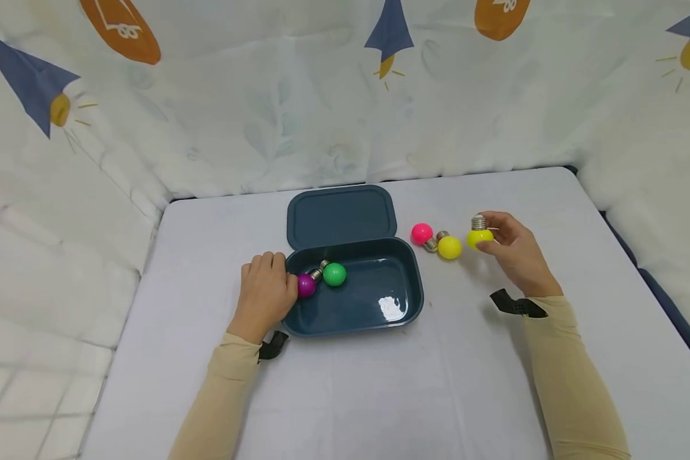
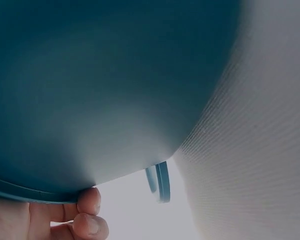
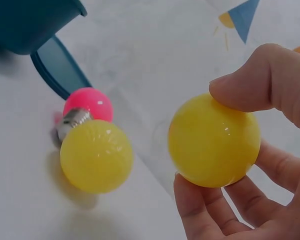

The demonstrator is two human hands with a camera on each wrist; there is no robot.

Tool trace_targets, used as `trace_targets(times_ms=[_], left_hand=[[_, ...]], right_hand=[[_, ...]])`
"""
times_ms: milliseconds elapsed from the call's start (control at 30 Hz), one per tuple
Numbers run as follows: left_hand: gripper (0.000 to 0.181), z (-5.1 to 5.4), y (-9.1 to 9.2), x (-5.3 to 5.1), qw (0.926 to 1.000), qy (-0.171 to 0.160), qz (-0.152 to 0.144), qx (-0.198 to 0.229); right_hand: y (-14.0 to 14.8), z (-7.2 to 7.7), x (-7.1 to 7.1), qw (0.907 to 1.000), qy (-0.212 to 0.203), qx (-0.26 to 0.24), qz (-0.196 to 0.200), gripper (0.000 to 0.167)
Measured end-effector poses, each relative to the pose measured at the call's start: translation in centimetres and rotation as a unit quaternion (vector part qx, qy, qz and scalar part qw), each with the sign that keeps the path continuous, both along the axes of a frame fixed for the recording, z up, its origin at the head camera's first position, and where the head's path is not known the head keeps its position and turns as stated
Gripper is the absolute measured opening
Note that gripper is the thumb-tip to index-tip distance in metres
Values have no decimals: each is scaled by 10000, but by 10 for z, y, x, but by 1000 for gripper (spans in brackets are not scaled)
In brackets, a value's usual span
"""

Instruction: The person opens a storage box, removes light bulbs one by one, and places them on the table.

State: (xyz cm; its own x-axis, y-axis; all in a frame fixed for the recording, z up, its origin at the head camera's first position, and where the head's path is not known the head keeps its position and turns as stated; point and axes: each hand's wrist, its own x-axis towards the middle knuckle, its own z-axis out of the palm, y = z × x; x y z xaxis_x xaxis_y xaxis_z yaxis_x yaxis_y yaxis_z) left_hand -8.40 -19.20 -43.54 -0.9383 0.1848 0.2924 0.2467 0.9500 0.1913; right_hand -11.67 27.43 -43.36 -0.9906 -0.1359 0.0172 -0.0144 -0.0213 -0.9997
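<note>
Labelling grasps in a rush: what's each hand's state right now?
Left hand: holding the dark blue box by its left edge.
Right hand: holding a yellow bulb.

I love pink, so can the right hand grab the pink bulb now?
Probably not straight away: the right hand is holding a yellow bulb. The pink bulb lies uncovered nearby, just past another yellow bulb.

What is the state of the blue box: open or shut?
Open: the lid lies behind the box, and a green bulb shows inside it.
</note>
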Motion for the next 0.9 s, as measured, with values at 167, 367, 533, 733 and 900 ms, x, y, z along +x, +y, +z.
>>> trace_targets(times_ms=[167,367,533,733,900], left_hand=[[18,0,0,0,10000,-26,10,26],[18,0,2,0,9999,24,-36,107],[17,-1,2,0,9999,68,-43,142],[18,-1,2,-1,9999,-1,-27,120],[17,-1,3,0,9998,28,-49,183]], right_hand=[[5,-6,-2,9996,-256,30,-102,49],[9,-14,-4,9980,-537,245,-208,50],[11,-19,-7,9942,-745,719,-286,53],[13,-24,-9,9868,-921,1278,-388,55],[15,-27,-10,9797,-985,1689,-442,60]])
